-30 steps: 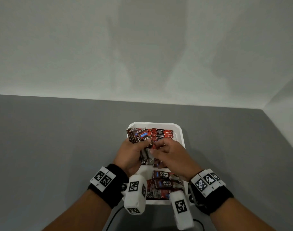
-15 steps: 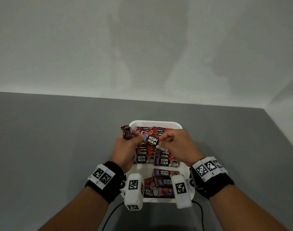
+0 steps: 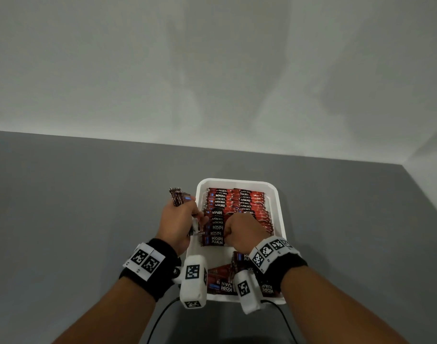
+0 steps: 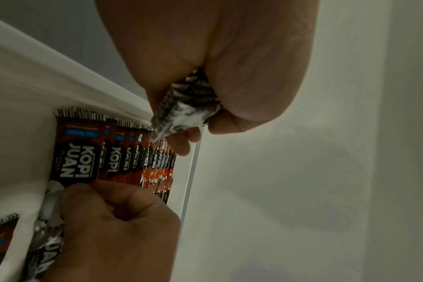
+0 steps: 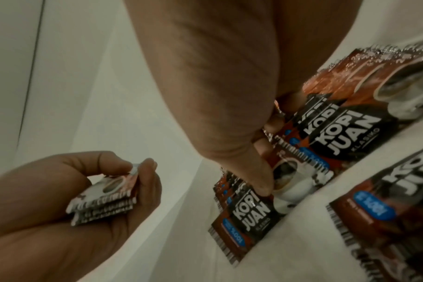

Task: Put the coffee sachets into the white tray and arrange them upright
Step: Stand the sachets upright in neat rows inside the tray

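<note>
Grey desk (image 3: 88, 219), plain white wall behind. White tray (image 3: 279, 219) sits on it in front of me, long side running away from me.

Sachets in tray: row of Kopi Juan sachets (image 3: 237, 207) fills the far half, overlapped like shingles, each one's long axis across the tray, left-right; blue-label ends toward my left, cup-picture ends toward my right. Front sachet (image 3: 216, 240) shows its full face. Loose sachets (image 3: 222, 281) lie flat in the near end, a bare strip of tray floor between them and the row.

My right hand (image 3: 239, 232) is curled, thumb and fingers pinching the right end of the front sachet of the row; thumb tip (image 5: 263, 187) sits on its face.

My left hand (image 3: 179, 219) is clamped round a spare stack of sachets (image 3: 179, 197), over the desk just left of the tray rim. Stack's long axis runs away from me, far ends sticking out past my fingers.

Versus half a second ago: right hand was up between the two hands, pinching a single sachet above the row. Now it's down at the near end of the row. Left hand has drifted a bit left, off the tray.
</note>
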`<state>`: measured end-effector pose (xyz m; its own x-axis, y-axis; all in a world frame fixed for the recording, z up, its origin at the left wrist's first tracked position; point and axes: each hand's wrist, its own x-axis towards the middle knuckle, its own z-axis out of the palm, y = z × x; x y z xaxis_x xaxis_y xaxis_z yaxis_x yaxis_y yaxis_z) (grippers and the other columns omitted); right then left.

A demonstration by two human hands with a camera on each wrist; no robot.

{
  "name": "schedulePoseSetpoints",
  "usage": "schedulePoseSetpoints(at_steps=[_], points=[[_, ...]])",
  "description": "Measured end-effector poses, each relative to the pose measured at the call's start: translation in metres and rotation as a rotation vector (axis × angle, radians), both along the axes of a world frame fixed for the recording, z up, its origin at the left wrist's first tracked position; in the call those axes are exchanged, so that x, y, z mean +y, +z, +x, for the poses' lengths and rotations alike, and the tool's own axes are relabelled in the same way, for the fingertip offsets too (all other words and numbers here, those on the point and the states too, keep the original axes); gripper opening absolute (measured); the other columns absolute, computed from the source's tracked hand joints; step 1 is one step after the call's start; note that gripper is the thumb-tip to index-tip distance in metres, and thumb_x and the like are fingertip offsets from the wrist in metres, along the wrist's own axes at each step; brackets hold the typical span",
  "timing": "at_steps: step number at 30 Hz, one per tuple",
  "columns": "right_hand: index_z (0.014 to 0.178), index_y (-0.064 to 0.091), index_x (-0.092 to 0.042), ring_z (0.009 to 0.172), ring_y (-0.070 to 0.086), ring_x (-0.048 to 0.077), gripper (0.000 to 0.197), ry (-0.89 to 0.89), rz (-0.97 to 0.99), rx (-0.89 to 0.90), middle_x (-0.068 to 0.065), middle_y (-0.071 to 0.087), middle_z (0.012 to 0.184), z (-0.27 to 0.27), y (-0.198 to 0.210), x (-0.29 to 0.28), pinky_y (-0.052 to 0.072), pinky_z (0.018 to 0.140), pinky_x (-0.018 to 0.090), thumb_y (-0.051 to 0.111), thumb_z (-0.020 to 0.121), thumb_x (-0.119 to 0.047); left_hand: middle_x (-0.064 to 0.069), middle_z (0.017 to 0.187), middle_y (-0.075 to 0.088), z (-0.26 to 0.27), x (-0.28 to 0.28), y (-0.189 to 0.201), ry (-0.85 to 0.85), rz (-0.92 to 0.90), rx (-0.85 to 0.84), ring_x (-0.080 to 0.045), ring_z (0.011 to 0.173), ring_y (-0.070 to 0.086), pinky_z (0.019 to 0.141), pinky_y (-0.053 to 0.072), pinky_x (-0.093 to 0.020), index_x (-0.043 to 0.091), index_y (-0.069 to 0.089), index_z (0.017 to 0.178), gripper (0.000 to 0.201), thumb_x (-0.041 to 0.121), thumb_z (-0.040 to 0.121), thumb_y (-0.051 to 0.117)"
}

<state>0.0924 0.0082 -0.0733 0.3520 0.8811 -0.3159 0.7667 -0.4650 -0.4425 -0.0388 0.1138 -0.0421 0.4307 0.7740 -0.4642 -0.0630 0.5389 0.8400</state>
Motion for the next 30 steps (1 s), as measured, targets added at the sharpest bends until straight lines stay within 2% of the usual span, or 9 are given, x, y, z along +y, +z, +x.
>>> schedulePoseSetpoints(at_steps=[5,10,12,14,16,19,21,26,30], points=[[0.1,0.074,-0.008,0.099,0.064,0.028,0.016,0.033,-0.009,-0.126,0.007,0.07,0.105,-0.001,-0.008,0.003,0.057,0.087,0.039,0.069,0.086,-0.012,-0.017,0.075,0.064,0.0,-0.003,-0.004,-0.065,0.035,0.019,-0.025,0.068,0.065,0.066,0.06,-0.038,-0.003,0.063,0.093,0.018,-0.014,0.087,0.05],[0.098,0.071,-0.008,0.095,0.066,0.025,0.014,-0.005,0.03,-0.084,0.007,0.071,0.1,0.002,-0.01,0.0,0.054,0.08,0.032,0.07,0.085,-0.011,-0.016,0.068,0.056,0.0,-0.006,-0.007,-0.13,0.097,0.066,-0.024,0.054,0.055,0.056,0.05,-0.033,0.004,0.06,0.075,0.018,-0.01,0.084,0.052],[0.093,0.072,-0.011,0.09,0.065,0.018,0.008,-0.072,0.072,-0.026,0.001,0.07,0.097,0.007,-0.005,-0.002,0.053,0.08,0.027,0.069,0.086,-0.012,-0.019,0.077,0.069,-0.002,-0.007,-0.007,-0.156,0.095,0.052,-0.031,0.063,0.067,0.062,0.056,-0.038,0.001,0.066,0.081,0.015,-0.007,0.088,0.055],[0.089,0.075,-0.016,0.085,0.065,0.01,0.009,-0.19,0.176,0.084,-0.006,0.071,0.093,0.012,0.006,-0.005,0.054,0.08,0.025,0.067,0.088,-0.014,-0.024,0.094,0.075,-0.002,-0.009,-0.007,-0.18,0.06,0.004,-0.04,0.084,0.074,0.075,0.061,-0.05,-0.004,0.07,0.101,0.015,-0.006,0.092,0.058],[0.092,0.074,-0.019,0.083,0.069,0.011,0.007,-0.32,0.3,0.363,-0.001,0.074,0.09,0.014,0.02,-0.011,0.058,0.076,0.03,0.068,0.089,-0.017,-0.028,0.105,0.073,0.001,-0.014,-0.005,-0.194,0.027,-0.062,-0.045,0.095,0.072,0.085,0.058,-0.059,-0.005,0.068,0.113,0.023,-0.006,0.092,0.06],[0.102,0.069,-0.014,0.078,0.073,0.022,0.018,-0.425,0.415,0.737,0.011,0.076,0.092,0.006,0.038,-0.021,0.058,0.064,0.035,0.077,0.086,-0.014,-0.029,0.1,0.072,0.011,-0.026,-0.001,-0.236,0.027,-0.131,-0.036,0.08,0.073,0.072,0.063,-0.046,-0.004,0.067,0.114,0.024,-0.007,0.091,0.061],[0.103,0.068,-0.015,0.081,0.075,0.027,0.027,-0.405,0.45,0.679,0.011,0.077,0.088,0.006,0.042,-0.026,0.062,0.072,0.041,0.082,0.08,-0.009,-0.024,0.092,0.073,0.016,-0.032,0.003,-0.253,0.019,-0.155,-0.027,0.068,0.073,0.059,0.06,-0.036,-0.004,0.067,0.111,0.023,-0.01,0.09,0.059],[0.084,0.072,-0.026,0.08,0.072,0.018,0.02,-0.387,0.44,0.399,0.0,0.076,0.081,0.025,0.05,-0.04,0.06,0.082,0.04,0.084,0.078,-0.013,-0.023,0.091,0.072,0.021,-0.023,0.003,-0.215,0.055,-0.163,-0.031,0.072,0.072,0.063,0.059,-0.041,-0.003,0.06,0.11,0.022,-0.009,0.089,0.062],[0.081,0.071,-0.033,0.068,0.067,0.005,0.024,-0.298,0.421,0.26,-0.006,0.073,0.074,0.031,0.052,-0.04,0.054,0.067,0.02,0.077,0.086,-0.01,-0.018,0.089,0.072,0.022,-0.023,-0.006,-0.266,0.189,-0.063,-0.033,0.08,0.071,0.073,0.059,-0.048,0.002,0.06,0.101,0.02,-0.009,0.086,0.065]])
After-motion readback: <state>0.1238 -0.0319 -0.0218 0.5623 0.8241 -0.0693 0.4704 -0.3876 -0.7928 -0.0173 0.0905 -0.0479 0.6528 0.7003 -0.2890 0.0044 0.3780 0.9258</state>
